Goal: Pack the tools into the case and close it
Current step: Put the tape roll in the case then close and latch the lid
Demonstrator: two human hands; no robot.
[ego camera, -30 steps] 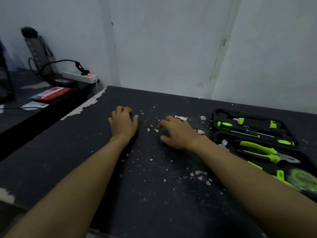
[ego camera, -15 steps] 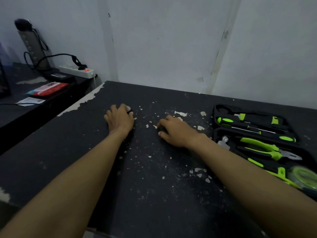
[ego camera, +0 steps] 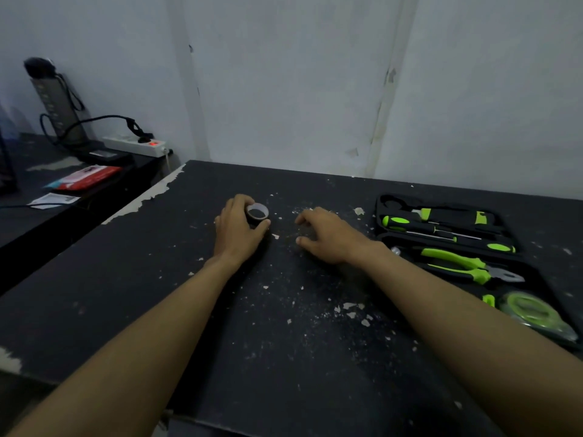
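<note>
Two bare forearms reach over a dark counter (ego camera: 94,310) whose black top is chipped and strewn with pale flakes, its left edge worn to white. Behind it stand plain pale walls with cracked, peeling seams. To the left, a lower dark surface carries a white power strip (ego camera: 134,145) with a red light, a black cable, a red packet (ego camera: 83,177) and a slip of paper.

The left hand (ego camera: 238,231) has its fingers (ego camera: 235,201) curled round a small roll of black tape (ego camera: 257,214), which sits on the counter with its open core turned up; the thumb presses its near side. The right hand (ego camera: 329,236) rests just beside, palm down, fingers loosely spread and holding nothing.

The open tool case (ego camera: 536,279) lies at the right, well apart from the tape. In it are green-handled screwdrivers (ego camera: 419,223) in the far half, and pliers (ego camera: 463,268) and a green round tape measure (ego camera: 530,310) in the near half. The right forearm covers the case's near corner, the measure is blurred, and other tools beneath the arm are too hidden to tell.
</note>
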